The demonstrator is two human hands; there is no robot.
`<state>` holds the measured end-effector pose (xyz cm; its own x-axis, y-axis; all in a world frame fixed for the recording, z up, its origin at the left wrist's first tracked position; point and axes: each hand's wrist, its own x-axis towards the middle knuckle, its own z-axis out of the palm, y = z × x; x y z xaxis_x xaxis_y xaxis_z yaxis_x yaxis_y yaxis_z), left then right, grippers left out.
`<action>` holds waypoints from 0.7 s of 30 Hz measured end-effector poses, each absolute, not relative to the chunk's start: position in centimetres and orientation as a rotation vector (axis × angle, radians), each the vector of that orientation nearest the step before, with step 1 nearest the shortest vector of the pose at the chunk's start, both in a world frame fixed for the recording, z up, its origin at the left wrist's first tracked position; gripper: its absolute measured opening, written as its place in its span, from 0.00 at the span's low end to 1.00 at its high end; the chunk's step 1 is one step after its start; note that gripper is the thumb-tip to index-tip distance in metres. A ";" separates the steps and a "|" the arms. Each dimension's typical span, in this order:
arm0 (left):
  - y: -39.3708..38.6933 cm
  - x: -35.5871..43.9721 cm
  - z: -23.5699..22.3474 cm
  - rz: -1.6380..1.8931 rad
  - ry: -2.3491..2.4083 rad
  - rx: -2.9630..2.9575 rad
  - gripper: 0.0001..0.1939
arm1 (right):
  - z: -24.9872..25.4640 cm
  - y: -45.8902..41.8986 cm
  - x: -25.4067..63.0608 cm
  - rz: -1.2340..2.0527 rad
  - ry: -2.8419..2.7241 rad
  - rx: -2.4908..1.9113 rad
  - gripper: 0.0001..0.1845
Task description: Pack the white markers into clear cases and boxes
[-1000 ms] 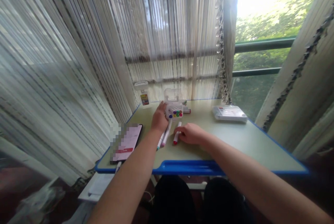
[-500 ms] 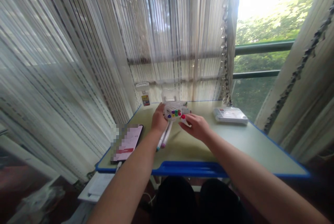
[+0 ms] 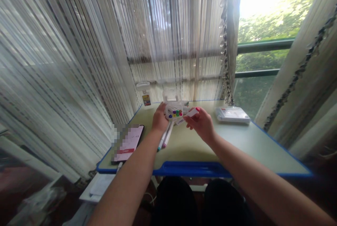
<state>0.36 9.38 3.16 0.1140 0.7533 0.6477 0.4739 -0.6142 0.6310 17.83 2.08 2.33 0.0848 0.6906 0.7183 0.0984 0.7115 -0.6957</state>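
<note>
A clear plastic marker case [image 3: 171,96] stands on the desk, its mouth towards me. Several white markers [image 3: 176,113] with coloured ends lie inside it. My left hand [image 3: 159,118] is closed around the case's left side, some fingers hidden behind it. To the right of the case, my right hand [image 3: 202,124] pinches a red-capped marker [image 3: 192,113], tilted above the desk. Two loose markers, one with a pink end [image 3: 167,135] and one with a teal end [image 3: 162,141], lie below the case. More markers [image 3: 185,103] show behind its right side.
A phone [image 3: 129,143] lies at the desk's left, partly blurred out. A flat clear box [image 3: 233,115] sits at the right. Another clear container with a yellow label [image 3: 146,99] stands at the back left. A blue tray ledge [image 3: 195,169] runs along the front edge.
My right hand has drawn the red-capped marker away from the case mouth, to the right and slightly up, and turned it. My left hand stays at the case.
</note>
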 end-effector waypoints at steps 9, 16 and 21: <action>9.4 0.4 3.2 1.534 1.253 2.210 0.25 | 2.9 1.7 18.0 0.529 -1.307 -0.626 0.14; 9.3 0.2 3.1 1.521 1.245 2.194 0.26 | 4.0 1.6 18.3 0.692 -1.185 -0.619 0.17; 9.5 0.3 3.1 1.480 1.244 2.188 0.25 | 4.1 1.5 18.1 0.685 -1.169 -0.565 0.16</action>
